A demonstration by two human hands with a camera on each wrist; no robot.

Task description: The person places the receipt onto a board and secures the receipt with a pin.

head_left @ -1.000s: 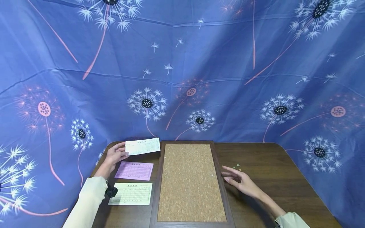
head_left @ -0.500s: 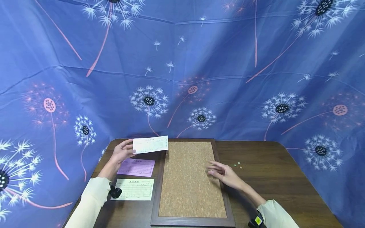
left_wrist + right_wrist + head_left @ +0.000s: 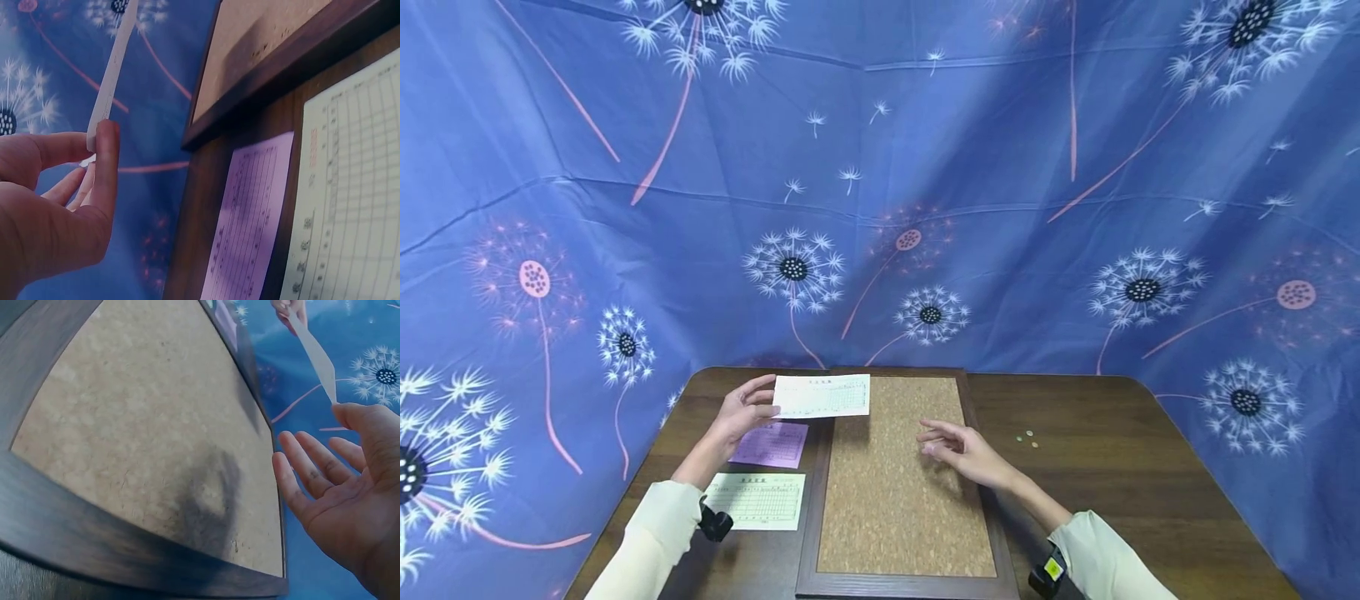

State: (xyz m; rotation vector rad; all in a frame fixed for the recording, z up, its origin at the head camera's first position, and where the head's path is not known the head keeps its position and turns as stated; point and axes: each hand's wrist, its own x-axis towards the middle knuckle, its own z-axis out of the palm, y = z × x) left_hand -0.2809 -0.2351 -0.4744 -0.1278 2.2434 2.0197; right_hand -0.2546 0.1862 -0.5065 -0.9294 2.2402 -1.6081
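Observation:
A white printed form slip (image 3: 822, 396) is pinched at its left end by my left hand (image 3: 741, 423), between thumb and fingers. The slip is raised, and its right part overlaps the upper left of the framed cork board (image 3: 906, 525). In the left wrist view the slip (image 3: 114, 81) appears nearly edge-on. Over the right half of the board hovers my right hand (image 3: 966, 454), its fingers loosely extended and holding nothing. A shadow of this hand falls on the cork in the right wrist view, where the thumb tip overlaps the slip's far end (image 3: 319, 362).
Left of the board lie a purple form (image 3: 782, 446), partly hidden by the left hand, and a pale green form (image 3: 763, 504) below it. Several tiny round pieces (image 3: 1029, 433) sit on the brown table (image 3: 1120, 475) to the right. Behind hangs a blue dandelion-patterned cloth (image 3: 1000, 167).
My left hand has carried the white slip rightward, from beside the board to over its upper left corner. My right hand has moved left from the table's right side to above the cork.

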